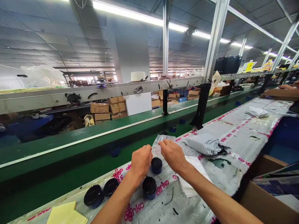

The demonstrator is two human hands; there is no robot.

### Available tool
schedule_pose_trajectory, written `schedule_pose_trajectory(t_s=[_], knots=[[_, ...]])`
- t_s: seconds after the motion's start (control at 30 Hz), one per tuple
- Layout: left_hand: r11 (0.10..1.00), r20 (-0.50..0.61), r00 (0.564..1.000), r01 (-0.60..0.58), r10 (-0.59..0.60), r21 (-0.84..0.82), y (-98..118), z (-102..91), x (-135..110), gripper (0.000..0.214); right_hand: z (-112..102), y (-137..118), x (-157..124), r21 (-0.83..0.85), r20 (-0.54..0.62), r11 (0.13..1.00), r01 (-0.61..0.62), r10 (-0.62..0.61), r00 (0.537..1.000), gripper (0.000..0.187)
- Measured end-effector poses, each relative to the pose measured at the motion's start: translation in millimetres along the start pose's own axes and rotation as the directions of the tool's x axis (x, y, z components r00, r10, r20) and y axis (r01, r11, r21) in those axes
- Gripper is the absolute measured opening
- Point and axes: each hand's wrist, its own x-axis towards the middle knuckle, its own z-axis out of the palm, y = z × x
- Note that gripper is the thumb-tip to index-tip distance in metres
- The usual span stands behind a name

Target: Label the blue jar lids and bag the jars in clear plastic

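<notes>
My left hand [141, 159] and my right hand [173, 154] are both closed, pinching a clear plastic bag [161, 140] between them at the bench's far edge. Just below the bag stands a round dark-blue piece with a black top [156, 165]. Another such round piece [149, 187] sits nearer, between my forearms. Left of my left forearm are two more, one round piece [111, 187] beside a larger-looking one [93, 196]. Under my right wrist lies a stack of white sheets [190, 183], partly covered by the arm.
Yellow paper [66, 214] lies at the near left. A grey plastic package [205, 144] rests to the right on the wrapped bench [233, 130]. Beyond runs a green conveyor [70, 174] carrying round pieces [173, 128]. A metal post [200, 105] rises behind; an open carton [268, 199] stands right.
</notes>
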Motion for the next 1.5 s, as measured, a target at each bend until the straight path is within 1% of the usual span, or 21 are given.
schedule_pose_trajectory(t_s=[0.13,0.23,0.37,0.47,0.53,0.63,0.77,0.83,0.93,1.1,1.2,1.3,1.43,1.5], knots=[[0.999,0.025,0.999,0.026,-0.027,0.044,-10,12.8,9,0.017,27,3,10,-0.096,0.017,0.994,0.048,-0.047,0.999,0.017],[0.998,0.049,0.998,0.038,-0.041,0.056,-14,18.8,11,0.015,40,6,9,-0.143,0.028,0.986,0.085,-0.081,0.996,0.012],[0.997,0.111,0.993,0.042,-0.049,0.067,-13,23.1,10,0.014,44,9,1,-0.192,0.043,0.972,0.136,-0.131,0.991,0.014],[0.997,0.152,0.987,0.047,-0.057,0.067,-13,26.2,10,0.015,45,12,-2,-0.228,0.071,0.965,0.128,-0.115,0.991,0.01],[0.997,0.159,0.985,0.053,-0.063,0.064,-13,28.0,13,0.019,47,15,0,-0.247,0.098,0.962,0.119,-0.098,0.99,0.008],[0.998,0.169,0.984,0.044,-0.053,0.055,-15,29.7,16,0.026,50,19,3,-0.248,0.148,0.96,0.134,-0.099,0.984,0.015],[1.0,0.203,0.979,0.009,-0.015,0.027,-20,31.7,12,0.025,47,19,-2,-0.2,0.188,0.966,0.163,-0.126,0.974,0.015],[1.0,0.206,0.979,-0.012,0.01,0.005,-23,32.6,6,0.022,41,18,-9,-0.171,0.184,0.973,0.155,-0.124,0.975,0.014],[0.998,0.201,0.978,-0.049,0.053,-0.028,-26,32.2,-4,0.013,29,16,-21,-0.123,0.185,0.978,0.168,-0.144,0.972,0.016],[0.99,0.207,0.97,-0.114,0.13,-0.086,-29,24.8,-13,0.019,14,9,-37,-0.088,0.216,0.97,0.228,-0.205,0.955,0.018],[0.981,0.226,0.958,-0.152,0.176,-0.121,-30,21.3,-17,0.019,14,6,-44,-0.082,0.241,0.962,0.26,-0.234,0.942,0.019],[0.975,0.241,0.949,-0.17,0.201,-0.144,-31,21.8,-19,0.02,19,5,-49,-0.068,0.274,0.96,0.273,-0.245,0.93,0.019],[0.974,0.287,0.938,-0.15,0.194,-0.169,-34,26.3,-17,0.02,23,2,-53,-0.025,0.318,0.962,0.272,-0.251,0.914,0.019],[0.975,0.321,0.93,-0.125,0.179,-0.182,-35,28.4,-15,0.018,21,1,-54,-0.007,0.326,0.971,0.239,-0.223,0.919,0.014]])
